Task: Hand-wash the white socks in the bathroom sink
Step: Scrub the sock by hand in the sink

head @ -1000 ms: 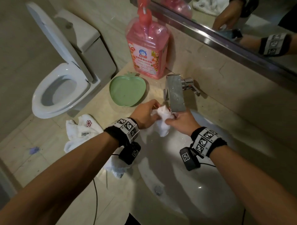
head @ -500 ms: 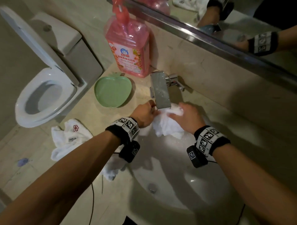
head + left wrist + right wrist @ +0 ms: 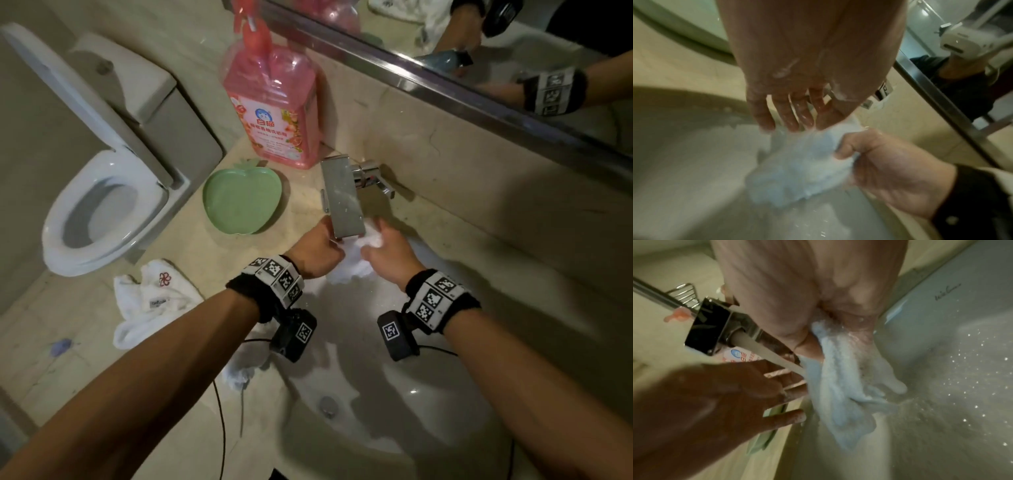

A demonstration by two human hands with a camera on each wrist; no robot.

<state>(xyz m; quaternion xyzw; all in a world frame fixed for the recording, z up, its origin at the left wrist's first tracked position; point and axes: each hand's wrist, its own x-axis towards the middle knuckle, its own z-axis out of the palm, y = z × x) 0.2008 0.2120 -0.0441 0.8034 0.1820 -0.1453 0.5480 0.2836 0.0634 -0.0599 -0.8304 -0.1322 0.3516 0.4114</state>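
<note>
A wet, soapy white sock (image 3: 349, 270) hangs over the sink (image 3: 394, 428) right below the faucet spout (image 3: 344, 202). Water runs from the spout (image 3: 715, 331) onto the sock (image 3: 838, 386). My right hand (image 3: 383, 248) grips the sock (image 3: 803, 165) with its thumb (image 3: 851, 146) curled over the cloth. My left hand (image 3: 322, 253) lies against the sock's left side, its straight fingers (image 3: 785, 118) touching the cloth. In the right wrist view, my left hand (image 3: 748, 389) has its fingers spread beside the stream.
A pink detergent bottle (image 3: 274, 113) and a green apple-shaped dish (image 3: 241, 200) stand on the counter left of the faucet. More white socks (image 3: 154, 301) lie at the counter's left edge. A toilet (image 3: 102, 212) is beyond. The mirror ledge (image 3: 445, 96) runs behind.
Both hands moved up under the spout with the sock. The sock, bunched between them a second ago, now hangs looser from my right hand, and my left fingers have straightened.
</note>
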